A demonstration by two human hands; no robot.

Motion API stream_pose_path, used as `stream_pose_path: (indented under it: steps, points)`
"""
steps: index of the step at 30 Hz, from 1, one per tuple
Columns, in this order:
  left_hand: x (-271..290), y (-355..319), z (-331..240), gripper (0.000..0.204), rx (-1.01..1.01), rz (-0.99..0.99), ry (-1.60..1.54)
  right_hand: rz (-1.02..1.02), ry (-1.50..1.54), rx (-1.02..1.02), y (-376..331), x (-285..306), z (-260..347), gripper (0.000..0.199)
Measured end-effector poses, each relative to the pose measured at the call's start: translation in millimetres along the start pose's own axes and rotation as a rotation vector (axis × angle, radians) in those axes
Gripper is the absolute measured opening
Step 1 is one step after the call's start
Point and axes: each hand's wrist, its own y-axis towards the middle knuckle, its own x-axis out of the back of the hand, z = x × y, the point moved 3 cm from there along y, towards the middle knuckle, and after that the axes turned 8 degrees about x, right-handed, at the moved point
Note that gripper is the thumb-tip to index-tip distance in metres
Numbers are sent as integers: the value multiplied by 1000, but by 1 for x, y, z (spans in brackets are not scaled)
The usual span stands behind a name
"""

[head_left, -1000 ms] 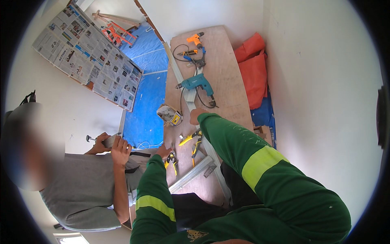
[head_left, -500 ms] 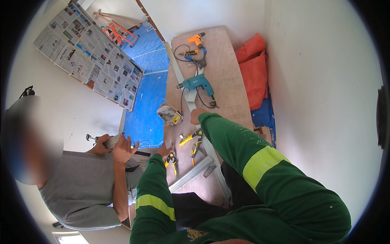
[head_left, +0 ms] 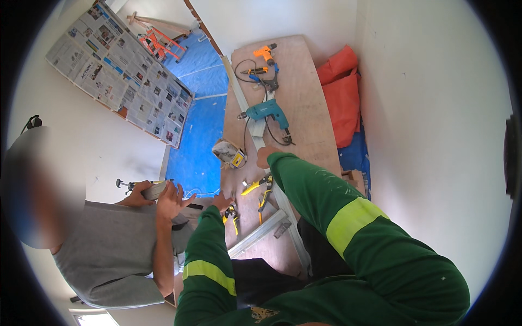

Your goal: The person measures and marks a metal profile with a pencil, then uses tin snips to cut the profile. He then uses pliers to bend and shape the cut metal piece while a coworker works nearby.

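Comparing against the frame half a second earlier, I find my two hands unmoved, while the co-worker's raised hand has shifted slightly at the grey tool it holds with the other hand.

My right hand rests on the long metal rail that runs down the plywood desk; the sleeve hides its fingers, so I cannot tell whether it is open or closed. My left hand lies flat and open at the near left edge of the desk, just beside the yellow-handled pliers.

Count on the desk: two power drills, one orange at the far end, one teal at mid-length beside the rail; one second yellow-handled cutter right of the first; one short metal channel lying across the near end. One small boxy yellow-and-grey object sits at the left edge.

Newspaper sheets form a rectangular patch on the left wall. Blue sheeting covers the floor; orange cloth lies right of the desk.
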Motion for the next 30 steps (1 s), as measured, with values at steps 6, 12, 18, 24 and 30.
stream_pose_path:
  steps: [6, 12, 18, 24, 30]
  points:
    - [1, -2, 0, 117, -10, 53, 2, 11, 16, 25, 7, -4, -2, 45]
    - [3, -4, -1, 117, 18, 58, -5, -44, 24, -20, 2, -2, 0, 35]
    - [3, -3, -1, 114, 29, 58, 23, -37, 25, -12, -2, 3, 3, 35]
    - [2, -3, -3, 115, 40, 25, 6, -36, -5, 9, -4, 5, 5, 35]
    - [2, -2, -3, 115, 44, 21, 18, -28, -10, -2, -5, 7, 6, 36]
